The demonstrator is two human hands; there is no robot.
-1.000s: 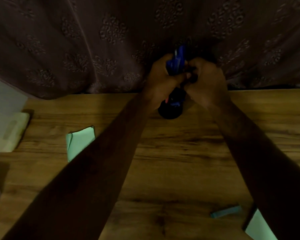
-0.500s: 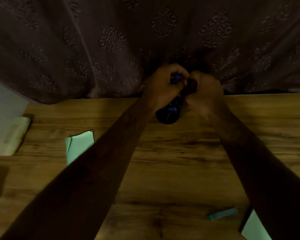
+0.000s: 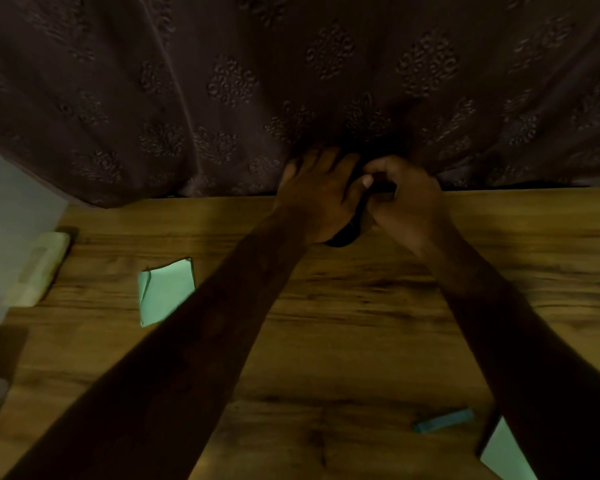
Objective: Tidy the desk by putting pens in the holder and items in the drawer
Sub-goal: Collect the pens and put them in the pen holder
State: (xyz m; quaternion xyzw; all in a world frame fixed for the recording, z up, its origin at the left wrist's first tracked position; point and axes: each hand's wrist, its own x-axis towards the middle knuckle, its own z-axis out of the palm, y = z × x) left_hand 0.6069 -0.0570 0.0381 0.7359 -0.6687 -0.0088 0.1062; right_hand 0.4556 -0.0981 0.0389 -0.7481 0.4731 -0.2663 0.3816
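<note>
Both arms reach across the wooden tabletop [image 3: 343, 341] to its far edge, in the upper middle of the frame, where a dark holder [image 3: 342, 235] stands right against the patterned curtain [image 3: 222, 81]. Only the holder's lower curve shows; the rest is covered by the hands. The left hand [image 3: 317, 195] lies over the holder's top and near side, its fingers fairly straight and spread toward the curtain, gripping nothing. The right hand [image 3: 407, 202] is curled, thumb pressed toward the fingers, pinching what looks like the holder's dark top edge. The light is too dim to see any pens inside.

At centre left a folded green paper [image 3: 165, 292] lies flat, partly under the left forearm. A pale block [image 3: 39, 268] rests at the tabletop's left edge. In the lower right lie a small teal bar [image 3: 444, 420] and, just beside it at the corner, a second green sheet [image 3: 503, 455], partly hidden by the right forearm.
</note>
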